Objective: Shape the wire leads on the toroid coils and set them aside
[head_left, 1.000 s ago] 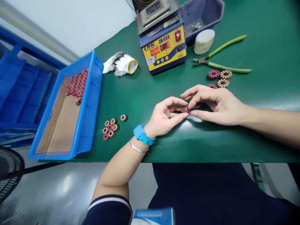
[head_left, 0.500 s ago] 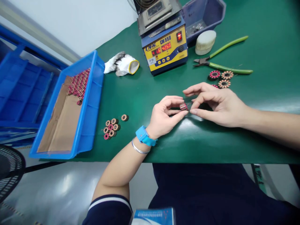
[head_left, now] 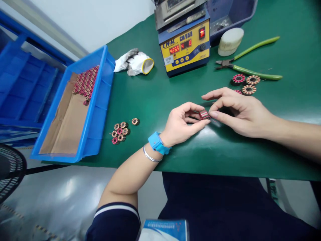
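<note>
A small red wound coil [head_left: 204,114] is held on edge just above the green table [head_left: 155,97] between both my hands. My left hand [head_left: 182,124], with a blue wrist strap, pinches it between thumb and fingers. My right hand [head_left: 235,109] pinches its right side with thumb and forefinger, the other fingers stretched out. Three similar coils [head_left: 244,83] lie just behind my right hand, and a cluster of several coils [head_left: 120,131] lies to the left of my left hand.
A blue bin [head_left: 100,100] with cardboard and many coils stands at the left. Behind are a white glove [head_left: 135,62], a yellow-faced solder pot [head_left: 187,43], a white block [head_left: 230,41], green-handled cutters [head_left: 250,63] and a dark blue tray [head_left: 240,13].
The coil's loose red wire ends, splayed out a second ago, no longer show; the coil now sits compact between my fingertips. The view has shifted slightly.
</note>
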### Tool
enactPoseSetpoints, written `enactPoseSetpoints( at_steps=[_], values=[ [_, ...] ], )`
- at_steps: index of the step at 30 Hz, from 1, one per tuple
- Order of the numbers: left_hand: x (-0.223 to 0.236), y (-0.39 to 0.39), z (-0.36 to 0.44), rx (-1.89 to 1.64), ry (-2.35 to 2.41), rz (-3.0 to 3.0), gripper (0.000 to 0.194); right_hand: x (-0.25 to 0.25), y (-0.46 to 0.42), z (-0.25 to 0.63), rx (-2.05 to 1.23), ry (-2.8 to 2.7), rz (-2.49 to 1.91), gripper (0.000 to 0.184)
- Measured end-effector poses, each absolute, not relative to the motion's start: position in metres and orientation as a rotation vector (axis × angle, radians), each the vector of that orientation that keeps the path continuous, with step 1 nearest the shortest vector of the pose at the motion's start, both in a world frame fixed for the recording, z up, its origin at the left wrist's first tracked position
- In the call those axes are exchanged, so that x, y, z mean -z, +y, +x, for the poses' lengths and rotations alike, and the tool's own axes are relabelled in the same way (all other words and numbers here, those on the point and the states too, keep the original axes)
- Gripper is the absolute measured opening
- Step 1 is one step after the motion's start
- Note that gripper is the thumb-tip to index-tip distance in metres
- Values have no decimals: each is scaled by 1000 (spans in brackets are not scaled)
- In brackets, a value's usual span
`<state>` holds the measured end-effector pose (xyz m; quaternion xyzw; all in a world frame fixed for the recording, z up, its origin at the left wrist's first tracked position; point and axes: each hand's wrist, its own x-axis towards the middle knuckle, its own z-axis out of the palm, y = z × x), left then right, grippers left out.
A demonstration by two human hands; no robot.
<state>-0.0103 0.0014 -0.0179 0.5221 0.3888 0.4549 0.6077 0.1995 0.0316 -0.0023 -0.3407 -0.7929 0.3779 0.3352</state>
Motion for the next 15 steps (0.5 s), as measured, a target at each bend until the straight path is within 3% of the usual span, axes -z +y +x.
enactPoseSetpoints(
  at_steps=[15],
  values=[
    [17, 1, -11, -1034, 872, 1261, 47, 1, 30, 198, -1031, -2092, -858, 19]
  ],
)
